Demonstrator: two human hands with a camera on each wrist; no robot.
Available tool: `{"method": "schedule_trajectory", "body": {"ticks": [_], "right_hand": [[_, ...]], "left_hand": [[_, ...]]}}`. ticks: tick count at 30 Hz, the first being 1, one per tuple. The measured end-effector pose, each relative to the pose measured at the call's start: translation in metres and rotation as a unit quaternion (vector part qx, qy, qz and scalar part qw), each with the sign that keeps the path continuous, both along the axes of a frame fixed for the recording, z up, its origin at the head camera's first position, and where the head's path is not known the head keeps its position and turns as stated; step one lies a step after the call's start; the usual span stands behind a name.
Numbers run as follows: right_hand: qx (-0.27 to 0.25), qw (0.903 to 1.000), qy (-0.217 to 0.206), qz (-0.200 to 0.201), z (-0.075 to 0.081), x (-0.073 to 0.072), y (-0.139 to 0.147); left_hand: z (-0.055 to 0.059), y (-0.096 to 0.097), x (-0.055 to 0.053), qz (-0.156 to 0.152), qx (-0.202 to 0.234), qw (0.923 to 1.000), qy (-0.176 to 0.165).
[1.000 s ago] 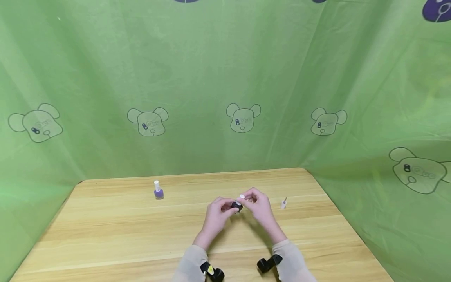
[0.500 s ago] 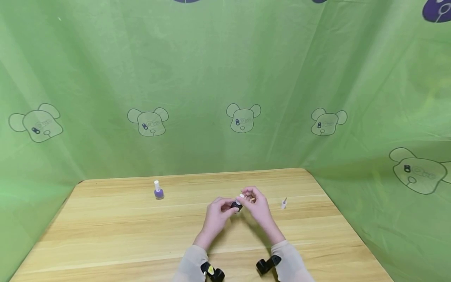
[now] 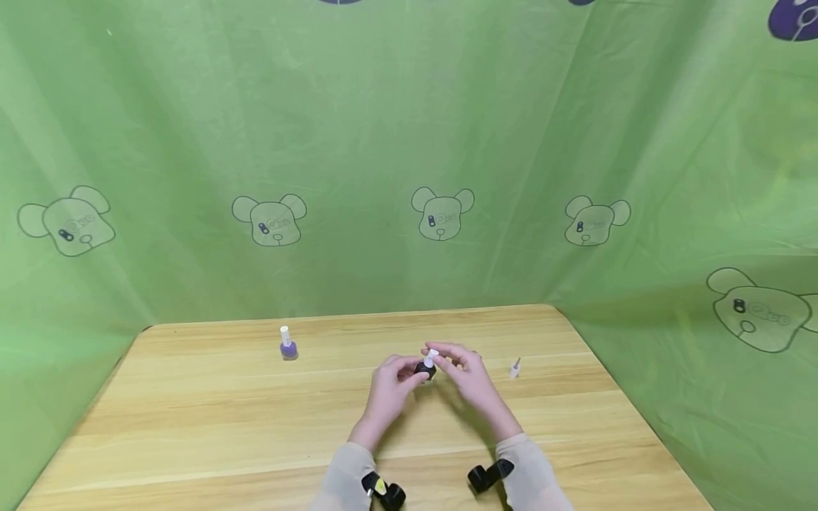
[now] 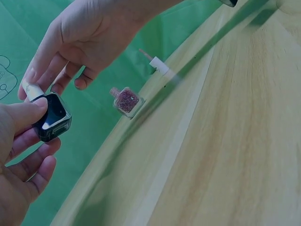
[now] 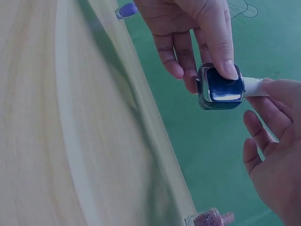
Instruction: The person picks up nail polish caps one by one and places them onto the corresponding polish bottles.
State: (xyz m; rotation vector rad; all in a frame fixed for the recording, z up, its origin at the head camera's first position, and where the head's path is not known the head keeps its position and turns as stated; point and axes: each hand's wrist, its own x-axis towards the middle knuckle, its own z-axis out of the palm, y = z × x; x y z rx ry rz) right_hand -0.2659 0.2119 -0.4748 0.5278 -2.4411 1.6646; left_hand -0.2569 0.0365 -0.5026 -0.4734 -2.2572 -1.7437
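My left hand grips a small dark nail polish bottle just above the wooden table. In the left wrist view that bottle sits between my thumb and fingers. My right hand pinches the white cap at the bottle's neck. The right wrist view shows the cap in line with the dark bottle, my left thumb pressed on its side.
A purple polish bottle with a white cap stands at the back left. A glittery pink bottle lies to the right, a white cap with a brush beside it. Green printed cloth surrounds the table.
Both hands and the dark bottle have shifted slightly up and left. My right fingers have closed in over the white cap.
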Motion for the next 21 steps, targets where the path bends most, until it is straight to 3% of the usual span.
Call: {"method": "schedule_trajectory", "body": {"ticks": [6, 10, 15, 21], "right_hand": [[0.007, 0.9998, -0.006, -0.016, 0.016, 0.01, -0.004], [0.0, 0.9984, -0.03, -0.048, 0.008, 0.004, -0.003], [-0.011, 0.996, -0.026, -0.085, -0.001, 0.0, -0.003], [-0.038, 0.9916, -0.035, -0.119, 0.0, 0.002, -0.006]], "left_hand": [[-0.001, 0.0, 0.0, -0.003, -0.005, 0.9999, -0.01], [-0.001, 0.0, 0.001, -0.004, -0.011, 0.9999, -0.01], [-0.001, 0.0, 0.002, -0.008, -0.012, 0.9999, -0.008], [-0.003, 0.001, 0.002, -0.012, -0.015, 0.9998, -0.005]]}}
